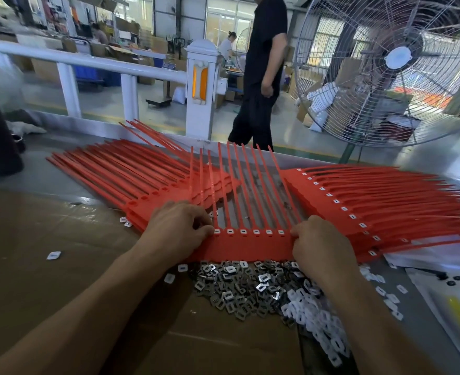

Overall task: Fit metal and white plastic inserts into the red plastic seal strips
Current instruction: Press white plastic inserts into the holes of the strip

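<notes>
Both forearms are reaching forward; the left hand [178, 228] and right hand [319, 243] are each pinching an end of the red seal strip [253, 246], fingers curled.

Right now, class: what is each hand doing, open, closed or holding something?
Left hand: fingers curled, pinching the left end of the red seal strip.
Right hand: fingers curled, gripping the strip's right end.

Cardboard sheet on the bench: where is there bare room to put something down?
Bare cardboard lies left of the left hand, bordered by a stray white insert. Crowded: the insert pile near the right hand and red strips beyond.
</notes>
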The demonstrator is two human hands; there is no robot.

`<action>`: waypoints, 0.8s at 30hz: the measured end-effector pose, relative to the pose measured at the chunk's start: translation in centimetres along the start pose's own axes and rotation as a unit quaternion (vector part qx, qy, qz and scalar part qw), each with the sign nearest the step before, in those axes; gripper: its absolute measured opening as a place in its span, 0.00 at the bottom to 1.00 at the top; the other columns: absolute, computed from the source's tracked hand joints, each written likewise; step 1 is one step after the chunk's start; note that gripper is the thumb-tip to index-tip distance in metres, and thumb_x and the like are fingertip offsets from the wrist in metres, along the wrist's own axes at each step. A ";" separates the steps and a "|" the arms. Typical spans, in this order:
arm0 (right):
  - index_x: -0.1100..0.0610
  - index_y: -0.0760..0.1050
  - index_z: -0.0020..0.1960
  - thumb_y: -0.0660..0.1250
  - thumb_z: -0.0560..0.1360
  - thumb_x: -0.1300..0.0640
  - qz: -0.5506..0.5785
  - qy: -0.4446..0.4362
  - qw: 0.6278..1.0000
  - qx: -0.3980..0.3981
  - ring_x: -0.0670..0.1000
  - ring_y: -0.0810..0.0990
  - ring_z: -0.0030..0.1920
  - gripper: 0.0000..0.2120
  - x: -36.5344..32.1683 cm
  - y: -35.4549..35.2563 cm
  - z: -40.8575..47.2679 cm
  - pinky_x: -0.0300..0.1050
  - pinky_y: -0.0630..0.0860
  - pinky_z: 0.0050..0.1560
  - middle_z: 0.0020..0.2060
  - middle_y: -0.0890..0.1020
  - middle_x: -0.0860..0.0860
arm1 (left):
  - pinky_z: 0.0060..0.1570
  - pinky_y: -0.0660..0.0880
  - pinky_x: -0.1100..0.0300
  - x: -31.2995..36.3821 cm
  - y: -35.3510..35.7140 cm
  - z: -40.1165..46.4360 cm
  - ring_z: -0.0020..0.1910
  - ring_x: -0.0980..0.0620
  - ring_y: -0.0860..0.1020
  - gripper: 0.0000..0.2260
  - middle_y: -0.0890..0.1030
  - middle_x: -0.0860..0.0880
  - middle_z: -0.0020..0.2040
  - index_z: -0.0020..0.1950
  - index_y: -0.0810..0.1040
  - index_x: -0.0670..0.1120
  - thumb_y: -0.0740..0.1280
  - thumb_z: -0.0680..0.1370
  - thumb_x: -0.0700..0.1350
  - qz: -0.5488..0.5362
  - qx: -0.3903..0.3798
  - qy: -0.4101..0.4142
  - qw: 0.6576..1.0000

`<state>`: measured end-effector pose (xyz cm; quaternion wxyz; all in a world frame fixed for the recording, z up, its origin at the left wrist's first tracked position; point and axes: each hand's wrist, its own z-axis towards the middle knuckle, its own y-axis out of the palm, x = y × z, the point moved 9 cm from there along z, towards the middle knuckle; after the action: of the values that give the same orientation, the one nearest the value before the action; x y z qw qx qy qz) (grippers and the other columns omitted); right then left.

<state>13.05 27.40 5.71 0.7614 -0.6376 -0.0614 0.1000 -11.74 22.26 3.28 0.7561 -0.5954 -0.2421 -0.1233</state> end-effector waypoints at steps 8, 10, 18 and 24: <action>0.44 0.84 0.46 0.75 0.77 0.53 0.270 -0.183 0.945 -0.031 0.37 0.79 0.47 0.04 -4.4 -1.4 -2.0 0.29 0.72 0.46 0.43 0.79 0.38 | 0.65 0.71 0.44 0.1 -0.1 -0.1 0.58 0.54 0.73 0.08 0.78 0.59 0.54 0.54 0.82 0.59 0.70 0.77 0.58 -0.010 0.004 0.002 1.000; 0.44 0.83 0.45 0.76 0.75 0.50 0.263 -0.217 0.934 -0.105 0.37 0.78 0.48 0.03 -5.9 -0.2 -2.6 0.33 0.73 0.49 0.45 0.79 0.38 | 0.65 0.71 0.44 0.1 -0.2 0.0 0.59 0.53 0.72 0.08 0.78 0.59 0.54 0.54 0.82 0.59 0.70 0.78 0.58 -0.009 0.005 0.003 1.000; 0.45 0.82 0.48 0.75 0.76 0.48 0.221 -0.230 0.942 -0.103 0.39 0.76 0.50 0.03 -6.7 0.5 -2.9 0.40 0.74 0.55 0.47 0.78 0.39 | 0.65 0.71 0.44 0.0 -0.3 0.0 0.58 0.53 0.73 0.07 0.78 0.58 0.54 0.52 0.82 0.59 0.71 0.77 0.58 -0.013 0.004 -0.001 1.000; 0.45 0.81 0.46 0.72 0.78 0.49 0.230 -0.210 0.948 -0.063 0.38 0.78 0.47 0.03 -6.6 0.2 -2.8 0.33 0.73 0.48 0.44 0.80 0.39 | 0.65 0.70 0.45 0.2 -0.5 -0.1 0.58 0.54 0.71 0.07 0.77 0.59 0.53 0.53 0.82 0.60 0.70 0.77 0.59 -0.004 0.011 0.008 1.000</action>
<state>7.25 23.21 5.27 0.6460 -0.6456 -0.0779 0.3997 -11.82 22.02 3.80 0.7638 -0.5855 -0.2398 -0.1278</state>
